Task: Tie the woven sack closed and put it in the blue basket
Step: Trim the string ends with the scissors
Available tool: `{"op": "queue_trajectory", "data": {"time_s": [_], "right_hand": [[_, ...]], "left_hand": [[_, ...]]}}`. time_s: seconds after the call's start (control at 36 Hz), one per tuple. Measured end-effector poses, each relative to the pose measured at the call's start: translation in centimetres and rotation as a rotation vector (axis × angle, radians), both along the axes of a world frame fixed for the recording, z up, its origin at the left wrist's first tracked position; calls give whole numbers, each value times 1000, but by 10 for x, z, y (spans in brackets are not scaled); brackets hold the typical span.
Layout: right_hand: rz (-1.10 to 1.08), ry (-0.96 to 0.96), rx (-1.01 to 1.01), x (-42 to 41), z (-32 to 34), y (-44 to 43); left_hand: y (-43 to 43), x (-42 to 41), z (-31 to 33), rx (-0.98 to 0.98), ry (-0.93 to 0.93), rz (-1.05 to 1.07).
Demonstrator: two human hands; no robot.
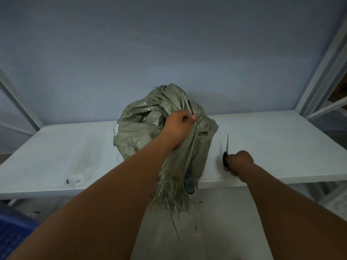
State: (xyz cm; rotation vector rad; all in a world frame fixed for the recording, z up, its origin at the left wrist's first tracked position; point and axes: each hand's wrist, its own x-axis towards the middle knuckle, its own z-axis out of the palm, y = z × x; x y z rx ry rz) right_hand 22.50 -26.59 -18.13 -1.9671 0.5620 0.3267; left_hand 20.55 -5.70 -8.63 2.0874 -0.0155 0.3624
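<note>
A green woven sack (139, 132) sits on the white shelf board (272, 139), its mouth bunched together, with a frayed end hanging over the front edge. My left hand (179, 126) is shut on the bunched neck, where a thin white tie (187, 106) wraps it. To the right, my right hand (238, 161) grips the dark handle of a pair of scissors (226, 147), blades pointing away from me, resting on the board. A corner of the blue basket (13, 228) shows at the bottom left on the floor.
A clear plastic bag of white ties (78, 177) lies on the board's left front. White rack posts (319, 68) stand at both sides, and a blue wall is behind. Grey floor lies below the board's front edge.
</note>
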Motion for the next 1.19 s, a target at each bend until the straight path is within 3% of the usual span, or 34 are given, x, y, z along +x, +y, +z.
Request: {"op": "queue_trajectory", "data": {"time_s": [0.14,0.28,0.36,0.5,0.69,0.94,1.19], "right_hand": [[-153,-93,452,-1,23,12],[-187,-260,669,-7,69,29],[-91,-336,675,-17,95,51],[24,-603,504,-41,149,104],[150,-815,608,-66,193,179],[353,-631,521,-85,165,227],[521,-358,630,-105,150,251]], "left_hand": [[13,-10,12,7,12,3],[33,-26,30,47,-25,44],[48,-38,41,76,-61,75],[74,-59,61,155,-105,112],[104,-86,77,314,-116,73],[151,-116,77,332,-22,197],[195,-125,68,332,83,260]]}}
